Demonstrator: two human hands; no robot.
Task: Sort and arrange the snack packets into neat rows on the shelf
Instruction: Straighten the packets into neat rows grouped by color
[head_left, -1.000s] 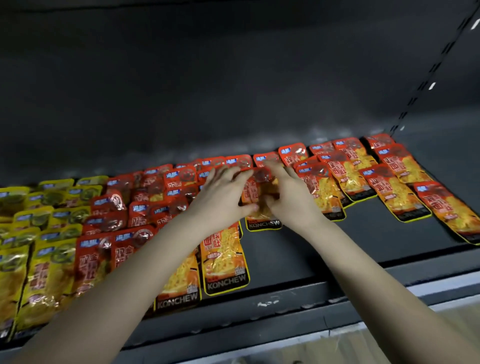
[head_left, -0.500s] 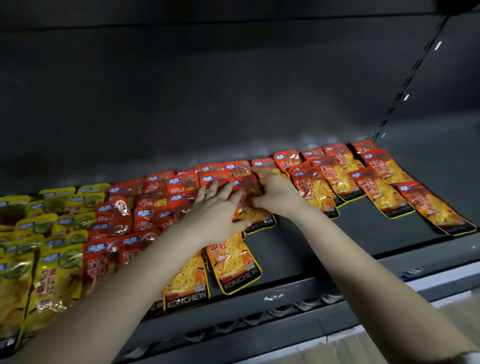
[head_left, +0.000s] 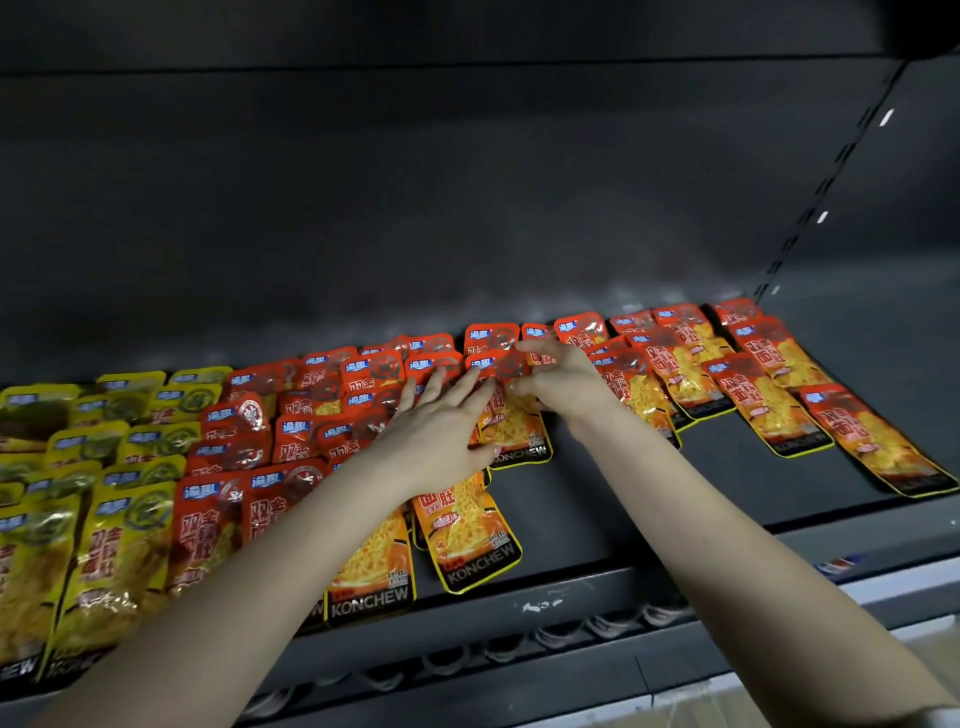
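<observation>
- Head cam: the one I'm working on is a flat red-and-orange foil snack packet (head_left: 514, 423). It has a red top with a small blue logo patch, a yellow noodle-ish picture lower down, and a black bottom strip reading KONCHEW with a yellow edge.
- It lies on the dark metal shelf (head_left: 613, 519), roughly mid-shelf, at the right edge of the big block of red packets (head_left: 291, 431). Its top end overlaps the ones behind it.
- A strip of shelf separates it from the fanned group of matching packets (head_left: 763, 410) on the right.
- Two more front packets (head_left: 467, 540) of the same kind lie near the shelf lip, just in front of it. Yellow foil packets (head_left: 114, 545) fill the far left.
- Compared with a second ago, the packet is pretty much in the same spot. Back then my left fingers were curled onto its left side. Now they've flattened out.
- My left hand (head_left: 441, 436) is palm down, fingers straight and spread, pointing up and to the right across the red tops. The thumb is against the packet's left edge, so it's pressing, not gripping.
- My right hand (head_left: 563, 382) comes in from the right with fingers curled, pinching the packet's upper part between thumb and fingertips.
- Both forearms are bare and reach up from the bottom of the view.
</observation>
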